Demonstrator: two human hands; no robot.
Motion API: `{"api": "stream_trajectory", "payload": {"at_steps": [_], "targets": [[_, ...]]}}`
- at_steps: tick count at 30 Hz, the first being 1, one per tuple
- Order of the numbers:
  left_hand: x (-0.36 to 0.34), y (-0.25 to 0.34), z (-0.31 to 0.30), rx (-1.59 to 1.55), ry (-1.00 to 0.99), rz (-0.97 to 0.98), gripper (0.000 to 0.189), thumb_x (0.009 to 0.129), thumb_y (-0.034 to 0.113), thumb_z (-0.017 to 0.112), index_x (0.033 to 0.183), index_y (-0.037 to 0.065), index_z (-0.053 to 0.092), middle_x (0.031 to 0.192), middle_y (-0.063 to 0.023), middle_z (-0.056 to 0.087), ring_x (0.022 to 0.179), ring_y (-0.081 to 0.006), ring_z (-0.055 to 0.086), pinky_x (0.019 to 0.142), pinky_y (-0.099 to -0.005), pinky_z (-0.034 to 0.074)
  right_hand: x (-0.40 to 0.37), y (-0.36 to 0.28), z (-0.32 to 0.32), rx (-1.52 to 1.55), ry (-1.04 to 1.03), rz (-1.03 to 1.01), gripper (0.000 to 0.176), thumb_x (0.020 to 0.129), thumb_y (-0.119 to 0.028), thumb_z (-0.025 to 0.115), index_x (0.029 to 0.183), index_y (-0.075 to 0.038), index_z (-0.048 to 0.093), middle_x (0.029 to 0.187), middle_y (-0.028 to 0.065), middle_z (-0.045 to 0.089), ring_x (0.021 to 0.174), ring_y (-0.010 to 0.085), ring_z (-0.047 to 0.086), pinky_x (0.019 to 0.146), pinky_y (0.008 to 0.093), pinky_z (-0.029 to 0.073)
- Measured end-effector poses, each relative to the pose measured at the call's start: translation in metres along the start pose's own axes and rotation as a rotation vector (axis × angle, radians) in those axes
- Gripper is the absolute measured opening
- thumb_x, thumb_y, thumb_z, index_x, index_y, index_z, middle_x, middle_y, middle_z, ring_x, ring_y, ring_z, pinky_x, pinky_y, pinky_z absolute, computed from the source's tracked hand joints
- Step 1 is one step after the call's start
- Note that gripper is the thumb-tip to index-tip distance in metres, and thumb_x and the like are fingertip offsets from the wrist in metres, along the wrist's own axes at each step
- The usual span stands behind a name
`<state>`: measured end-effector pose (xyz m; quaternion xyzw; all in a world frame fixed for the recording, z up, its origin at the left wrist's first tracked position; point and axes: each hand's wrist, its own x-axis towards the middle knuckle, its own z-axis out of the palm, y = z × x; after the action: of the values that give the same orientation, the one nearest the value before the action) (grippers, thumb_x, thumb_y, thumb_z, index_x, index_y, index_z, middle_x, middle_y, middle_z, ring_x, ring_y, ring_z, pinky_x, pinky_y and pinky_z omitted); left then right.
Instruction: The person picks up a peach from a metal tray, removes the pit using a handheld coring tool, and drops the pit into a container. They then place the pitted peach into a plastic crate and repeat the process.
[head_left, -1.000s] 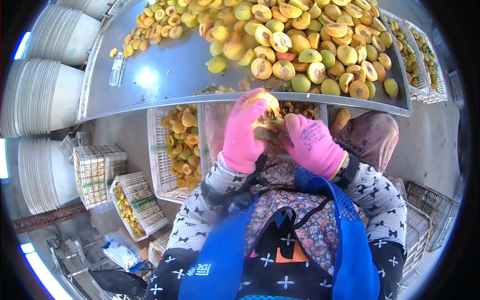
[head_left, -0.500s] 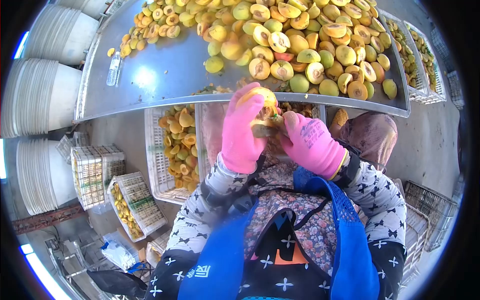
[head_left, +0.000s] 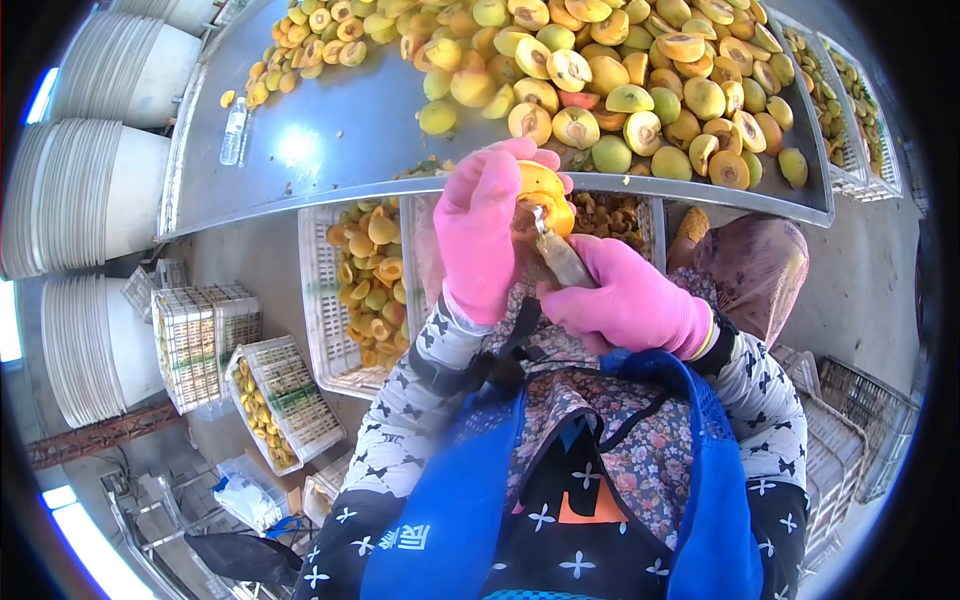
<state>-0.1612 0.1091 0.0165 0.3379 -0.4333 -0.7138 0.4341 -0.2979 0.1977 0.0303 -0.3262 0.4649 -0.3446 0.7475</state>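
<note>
Near the table's front edge, my left hand (head_left: pixel 480 235), in a pink glove, is closed around a yellow peach half (head_left: pixel 546 181) with its cut face turned toward me. My right hand (head_left: pixel 632 300), also pink-gloved, grips the pale handle of a pitting tool (head_left: pixel 566 262). The tool's curved metal end sits right at the middle of the peach's cut face. Just beyond my hands, a heap of halved peaches (head_left: pixel 610 100) covers much of the metal table (head_left: pixel 330 190).
Below the table edge on the left, a white crate (head_left: pixel 318 300) holds peach halves. Brown scraps (head_left: pixel 612 220) lie under the edge. A water bottle (head_left: pixel 233 132) is on the table. Stacked white tubs (head_left: pixel 90 190) and further crates (head_left: pixel 285 400) stand left; a person's knee (head_left: pixel 755 270) shows at right.
My right hand has drawn down and back, so the tool's handle and metal end now show. The peach half in my left hand has turned its cut face more toward me.
</note>
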Motion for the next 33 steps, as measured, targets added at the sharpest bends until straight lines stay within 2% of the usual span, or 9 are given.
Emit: {"api": "stream_trajectory", "payload": {"at_steps": [10,13,14,17,19,24,26,31,33], "targets": [[0.011,-0.011,-0.014,-0.110,-0.198,-0.294,0.046,0.101,0.040,0.051,0.116,-0.003,0.059,0.100,-0.0181,0.068,0.087,-0.0267,0.070,0.069,-0.0370,0.059,-0.009,0.016,-0.016,0.167,-0.162,-0.035,0.015,0.082,-0.011,0.068,0.090,-0.001,0.059,0.066,0.0008,0.057,0.048,0.0087,0.053,0.044,0.0230,0.041],[0.008,-0.021,-0.029,0.065,-0.153,-0.138,0.041,0.101,0.035,0.053,0.116,-0.003,0.060,0.104,-0.0165,0.068,0.089,-0.0254,0.069,0.076,-0.0355,0.058,-0.017,0.023,-0.037,0.014,-0.248,0.074,0.016,0.086,-0.012,0.069,0.097,-0.004,0.061,0.070,-0.0024,0.056,0.051,0.0056,0.051,0.044,0.0206,0.038],[0.005,-0.022,-0.036,0.108,-0.111,-0.118,0.037,0.100,0.029,0.058,0.118,-0.003,0.061,0.107,-0.0148,0.069,0.091,-0.0228,0.069,0.082,-0.0330,0.056,-0.018,0.022,-0.040,-0.177,-0.187,0.176,0.017,0.085,-0.015,0.068,0.094,-0.003,0.059,0.068,0.0037,0.060,0.051,0.0167,0.057,0.048,0.0295,0.044],[-0.008,-0.001,-0.077,0.463,-0.068,-0.020,0.036,0.095,0.029,0.067,0.117,0.000,0.065,0.102,-0.0084,0.070,0.090,-0.0140,0.067,0.081,-0.0260,0.054,-0.012,0.089,-0.073,-1.315,0.212,-0.418,0.021,0.084,-0.021,0.067,0.089,-0.004,0.057,0.073,0.0139,0.065,0.062,0.0337,0.063,0.058,0.0416,0.050],[-0.013,0.044,-0.117,0.828,-0.001,-0.186,0.043,0.092,0.033,0.071,0.120,0.002,0.065,0.107,-0.0093,0.070,0.097,-0.0141,0.065,0.084,-0.0259,0.053,-0.013,0.076,-0.071,-1.143,0.264,-0.260,0.027,0.083,-0.027,0.066,0.089,-0.003,0.055,0.076,0.0206,0.064,0.075,0.0434,0.062,0.067,0.0496,0.049],[0.060,0.058,-0.146,1.025,0.188,0.091,0.052,0.088,0.035,0.074,0.127,0.002,0.062,0.119,-0.0147,0.066,0.102,-0.0154,0.064,0.082,-0.0301,0.052,-0.004,0.067,-0.065,-1.031,0.223,-0.236,0.030,0.083,-0.028,0.067,0.092,-0.003,0.054,0.071,0.0210,0.061,0.072,0.0431,0.062,0.064,0.0505,0.048],[0.118,0.019,-0.152,0.874,0.232,0.028,0.062,0.085,0.042,0.075,0.132,0.004,0.059,0.122,-0.0146,0.063,0.100,-0.0181,0.064,0.083,-0.0320,0.052,-0.002,0.059,-0.057,-1.042,0.222,-0.215,0.029,0.084,-0.028,0.067,0.092,-0.003,0.053,0.072,0.0207,0.062,0.072,0.0430,0.062,0.064,0.0502,0.048],[0.191,-0.037,-0.142,1.654,0.168,-0.047,0.073,0.076,0.043,0.079,0.134,0.005,0.055,0.124,-0.0156,0.058,0.096,-0.0234,0.064,0.085,-0.0344,0.053,-0.006,0.057,-0.048,-0.979,0.276,-0.251,0.029,0.085,-0.028,0.066,0.092,-0.003,0.053,0.074,0.0211,0.062,0.074,0.0430,0.063,0.064,0.0496,0.049],[0.189,-0.038,-0.145,1.325,0.124,-0.066,0.064,0.081,0.029,0.073,0.134,0.002,0.052,0.119,-0.0136,0.060,0.100,-0.0249,0.065,0.085,-0.0368,0.053,-0.005,0.059,-0.048,-0.963,0.295,-0.245,0.030,0.085,-0.029,0.066,0.092,-0.003,0.052,0.074,0.0213,0.062,0.075,0.0430,0.063,0.064,0.0492,0.049]]}}
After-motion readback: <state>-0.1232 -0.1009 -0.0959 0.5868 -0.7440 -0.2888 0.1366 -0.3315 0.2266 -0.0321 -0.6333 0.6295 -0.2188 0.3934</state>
